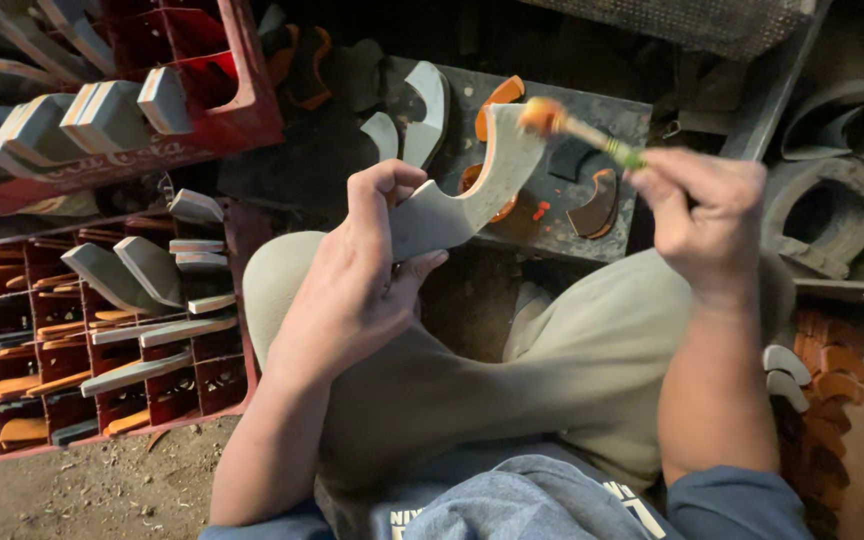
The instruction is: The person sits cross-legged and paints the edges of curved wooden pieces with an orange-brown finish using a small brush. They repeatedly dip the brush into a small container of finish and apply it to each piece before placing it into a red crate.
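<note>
My left hand [352, 290] grips a curved grey sole [472, 190] in the middle of the frame, over my knees. My right hand [707, 215] pinches a brush [582, 130], its orange tip touching the sole's top. Red crates [102, 330] with more soles sit at left.

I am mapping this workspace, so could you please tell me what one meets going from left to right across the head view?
Red crate of grey pieces → left hand → curved grey piece it holds → orange-tipped brush → right hand gripping the brush → stack of orange pieces.
</note>
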Motion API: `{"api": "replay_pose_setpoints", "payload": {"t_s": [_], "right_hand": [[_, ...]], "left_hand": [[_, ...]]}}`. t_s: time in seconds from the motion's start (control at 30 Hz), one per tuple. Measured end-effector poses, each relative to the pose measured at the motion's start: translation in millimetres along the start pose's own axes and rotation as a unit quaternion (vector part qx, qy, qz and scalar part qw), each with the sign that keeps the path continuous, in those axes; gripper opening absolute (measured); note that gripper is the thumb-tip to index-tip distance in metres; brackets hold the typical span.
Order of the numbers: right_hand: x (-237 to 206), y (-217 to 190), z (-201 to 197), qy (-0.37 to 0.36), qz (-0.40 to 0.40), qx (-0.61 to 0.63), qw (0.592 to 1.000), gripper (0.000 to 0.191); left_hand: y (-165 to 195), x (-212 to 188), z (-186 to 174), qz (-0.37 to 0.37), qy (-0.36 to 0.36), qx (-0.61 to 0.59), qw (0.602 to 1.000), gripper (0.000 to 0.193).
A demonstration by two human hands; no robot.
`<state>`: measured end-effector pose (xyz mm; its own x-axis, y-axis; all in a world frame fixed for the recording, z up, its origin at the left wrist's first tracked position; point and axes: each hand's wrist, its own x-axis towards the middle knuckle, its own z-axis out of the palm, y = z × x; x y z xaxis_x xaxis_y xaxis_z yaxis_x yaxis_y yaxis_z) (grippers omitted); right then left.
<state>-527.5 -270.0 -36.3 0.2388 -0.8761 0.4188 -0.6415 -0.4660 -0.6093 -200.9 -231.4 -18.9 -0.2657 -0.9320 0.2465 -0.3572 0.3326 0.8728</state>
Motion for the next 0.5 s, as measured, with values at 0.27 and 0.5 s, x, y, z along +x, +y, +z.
{"api": "replay_pose_setpoints", "payload": {"t_s": [0.27,0.5], "right_hand": [[4.4,-3.4,-0.5,-0.011,0.013,-0.010,1.000,0.010],[1.8,21.1,1.9,0.081,0.061,-0.119,0.988,0.010]], "left_hand": [[0.1,-1.7,0.2,0.014,0.008,-0.004,1.000,0.060],[5.2,-5.9,-8.3,0.052,0.059,0.018,0.997,0.055]]}}
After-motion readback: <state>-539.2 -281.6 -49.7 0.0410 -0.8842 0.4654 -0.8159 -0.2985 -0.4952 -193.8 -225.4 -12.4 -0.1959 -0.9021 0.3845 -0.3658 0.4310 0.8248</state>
